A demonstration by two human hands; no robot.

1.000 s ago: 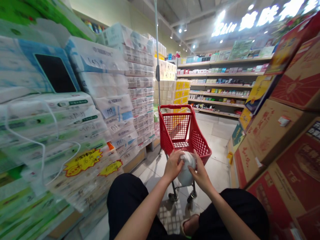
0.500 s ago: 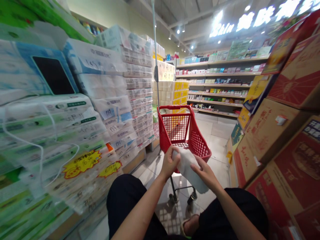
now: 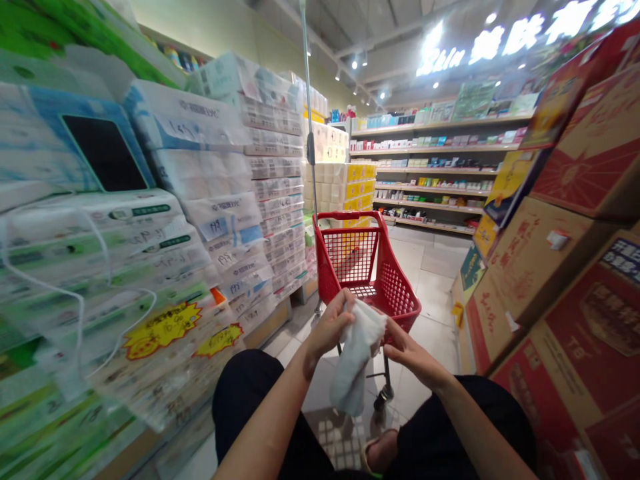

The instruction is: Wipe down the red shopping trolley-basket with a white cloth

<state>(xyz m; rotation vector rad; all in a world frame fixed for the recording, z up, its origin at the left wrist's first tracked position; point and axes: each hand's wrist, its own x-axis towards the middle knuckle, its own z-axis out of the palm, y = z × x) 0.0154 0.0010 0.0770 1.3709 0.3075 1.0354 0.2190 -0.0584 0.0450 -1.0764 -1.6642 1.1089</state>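
Observation:
A limp white cloth (image 3: pixel 350 377) hangs between my hands, above my knees and in front of the red shopping cart. My left hand (image 3: pixel 334 325) is closed on its upper left edge, thumb on top. At the upper right edge, my right hand (image 3: pixel 411 352) pinches the fabric with its fingertips. The lower part of the cloth droops freely and looks gathered, somewhat like a sock; its exact kind cannot be made out. Just beyond my hands stands the red plastic shopping cart (image 3: pixel 403 288), with its mesh basket facing me.
Stacked tissue packs (image 3: pixel 225 230) line the left side, with a black-screened phone (image 3: pixel 104 153) and a white cable (image 3: pixel 75 293) on them. Cardboard cartons (image 3: pixel 530 247) rise at right. A tall pole (image 3: pixel 311 133) stands by the cart. Product shelves (image 3: pixel 435 170) fill the back.
The cloth has swung from slanting down to the right to hanging down to the left. My right hand has shifted to its upper right edge; the left hand stays near the top.

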